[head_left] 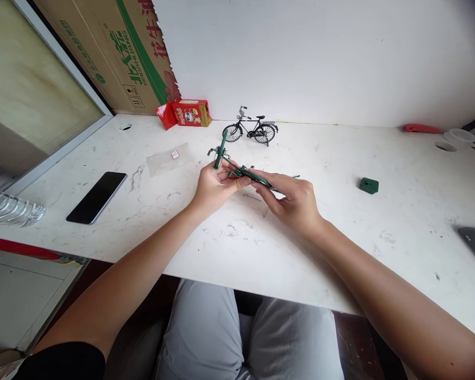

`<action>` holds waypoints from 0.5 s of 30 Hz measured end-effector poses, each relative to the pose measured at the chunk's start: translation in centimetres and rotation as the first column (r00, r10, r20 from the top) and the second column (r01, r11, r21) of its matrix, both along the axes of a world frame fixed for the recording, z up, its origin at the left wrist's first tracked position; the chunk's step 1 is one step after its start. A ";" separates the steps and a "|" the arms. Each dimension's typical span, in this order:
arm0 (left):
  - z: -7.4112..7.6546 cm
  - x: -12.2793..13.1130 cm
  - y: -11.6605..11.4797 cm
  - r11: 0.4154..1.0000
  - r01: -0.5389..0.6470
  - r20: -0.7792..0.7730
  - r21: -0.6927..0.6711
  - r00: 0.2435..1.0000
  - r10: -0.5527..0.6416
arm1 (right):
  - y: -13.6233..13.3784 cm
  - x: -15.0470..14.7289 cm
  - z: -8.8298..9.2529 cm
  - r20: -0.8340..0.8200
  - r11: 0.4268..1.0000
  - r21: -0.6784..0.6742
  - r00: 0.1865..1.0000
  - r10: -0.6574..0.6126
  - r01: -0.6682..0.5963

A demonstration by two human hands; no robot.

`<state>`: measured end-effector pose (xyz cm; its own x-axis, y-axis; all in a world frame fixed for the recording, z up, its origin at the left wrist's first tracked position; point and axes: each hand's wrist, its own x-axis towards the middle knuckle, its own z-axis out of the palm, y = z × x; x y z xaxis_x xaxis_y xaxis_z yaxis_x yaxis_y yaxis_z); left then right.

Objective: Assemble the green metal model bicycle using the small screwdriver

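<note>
Both hands hold a green model bicycle (pixel 220 152) above the middle of the table. Its wheel stands edge-on at the left, beside small dark handlebars. My left hand (pixel 217 186) is closed around the front part, thumb pressed toward the middle of the frame. At the other end, my right hand (pixel 295 198) pinches the flat green rear part between thumb and fingers. The fingers partly hide the frame. Thin metal pieces (pixel 253 196) lie on the table below the hands. Behind them a black model bicycle (pixel 255 129) stands upright on its stand.
A green block (pixel 369 185) lies to the right. On the left are a phone (pixel 97 198), a clear plastic bag (pixel 168 159) and a plastic bottle (pixel 11 207). A red box (pixel 192 113) stands at the back; a red-handled tool (pixel 421 128) lies far right.
</note>
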<state>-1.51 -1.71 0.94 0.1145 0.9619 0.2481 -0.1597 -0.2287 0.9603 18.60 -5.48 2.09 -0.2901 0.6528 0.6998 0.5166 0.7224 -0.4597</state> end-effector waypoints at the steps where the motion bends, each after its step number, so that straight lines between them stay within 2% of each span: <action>1: 0.1 0.0 0.1 1.000 0.022 0.013 0.003 1.000 -0.022 | 0.1 0.1 0.1 0.001 1.000 0.011 1.000 -0.011 0.011; 5: 0.3 -0.1 0.2 0.995 0.098 0.051 -0.002 0.994 -0.098 | 0.1 0.3 0.3 -0.057 0.997 0.052 0.997 -0.055 0.058; 10: 0.6 0.2 -0.3 0.995 0.100 0.068 0.004 0.993 -0.100 | -0.4 -0.1 0.5 -0.108 0.992 0.063 0.989 -0.098 0.105; 15: 1.1 0.3 -0.6 0.991 0.121 0.083 -0.048 0.990 -0.117 | -0.5 -0.2 0.8 -0.077 0.989 0.076 0.990 -0.118 0.123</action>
